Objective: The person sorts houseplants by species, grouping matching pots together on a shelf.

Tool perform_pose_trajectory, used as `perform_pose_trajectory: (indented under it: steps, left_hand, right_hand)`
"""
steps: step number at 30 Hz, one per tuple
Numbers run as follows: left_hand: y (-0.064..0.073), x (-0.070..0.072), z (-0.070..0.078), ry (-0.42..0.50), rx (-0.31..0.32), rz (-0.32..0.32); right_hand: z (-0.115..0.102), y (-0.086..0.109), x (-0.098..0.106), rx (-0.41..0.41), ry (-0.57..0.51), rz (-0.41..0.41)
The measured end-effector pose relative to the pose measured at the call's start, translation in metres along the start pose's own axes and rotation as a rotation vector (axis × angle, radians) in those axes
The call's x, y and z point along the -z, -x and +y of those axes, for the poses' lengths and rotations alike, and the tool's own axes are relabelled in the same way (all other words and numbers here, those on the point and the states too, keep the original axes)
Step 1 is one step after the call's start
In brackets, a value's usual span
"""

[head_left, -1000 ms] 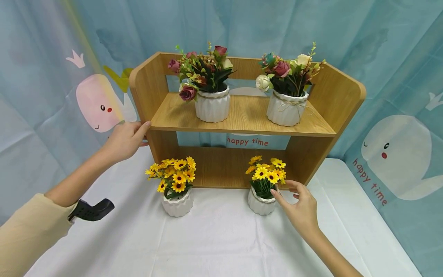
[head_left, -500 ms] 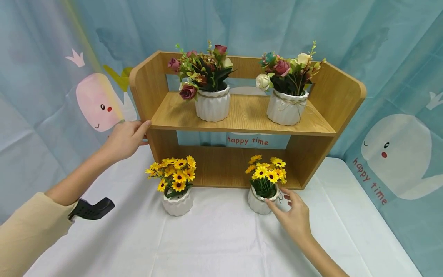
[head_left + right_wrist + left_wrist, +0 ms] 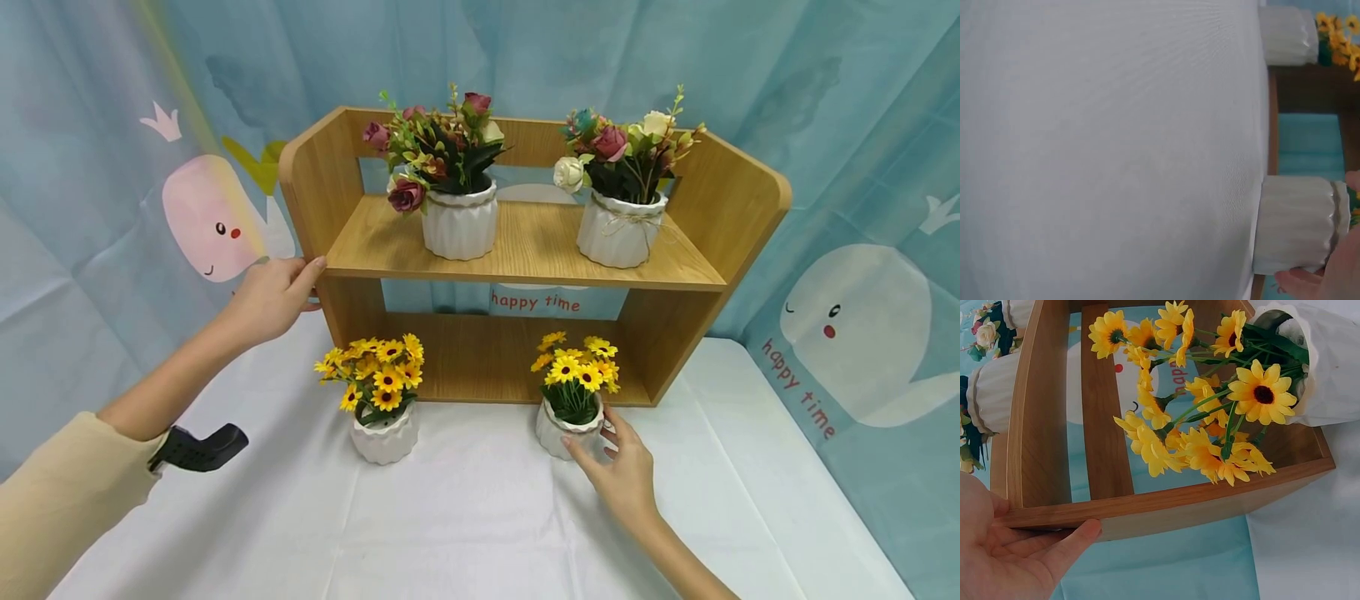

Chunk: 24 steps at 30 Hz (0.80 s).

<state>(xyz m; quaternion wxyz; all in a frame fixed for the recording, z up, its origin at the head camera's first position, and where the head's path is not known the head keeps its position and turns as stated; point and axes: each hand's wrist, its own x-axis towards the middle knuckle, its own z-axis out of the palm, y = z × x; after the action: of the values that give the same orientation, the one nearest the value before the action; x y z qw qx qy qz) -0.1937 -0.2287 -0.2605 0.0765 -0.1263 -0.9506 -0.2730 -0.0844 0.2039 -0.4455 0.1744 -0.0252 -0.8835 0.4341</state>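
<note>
At the left side of a two-tier wooden shelf [image 3: 528, 237], my left hand [image 3: 273, 300] grips the edge of the side panel where the upper board meets it. In the left wrist view a finger lies along the panel's outer face. My right hand [image 3: 622, 479] holds a white fluted flowerpot [image 3: 557, 435] of yellow artificial sunflowers [image 3: 577, 371]. Its thumb is at the pot's front and its fingers are round the right side near the rim. The pot stands upright on the white cloth, before the shelf's right half. A matching sunflower pot [image 3: 386, 437] stands before the left half.
Two white pots of artificial roses, a left one [image 3: 459, 225] and a right one [image 3: 618, 233] tied with twine, stand on the upper board. Behind the shelf hangs a blue printed curtain [image 3: 525, 50]. White cloth [image 3: 450, 517] covers the table.
My right hand has moved left and lower, from beside the right sunflowers to round their pot. The left hand stays on the shelf's edge, and the pots have not visibly moved.
</note>
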Motion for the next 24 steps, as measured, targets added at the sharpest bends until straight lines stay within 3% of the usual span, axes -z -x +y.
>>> perform_pose_trajectory:
  steps: [8,24]
  left_hand:
    - [-0.002,0.000,-0.002,0.002,-0.006,0.001]
    - [-0.001,0.001,0.000,-0.006,0.012,-0.011]
  right_hand:
    - [0.001,-0.003,-0.003,-0.046,-0.125,0.016]
    - [0.007,-0.014,-0.011,-0.030,-0.095,0.084]
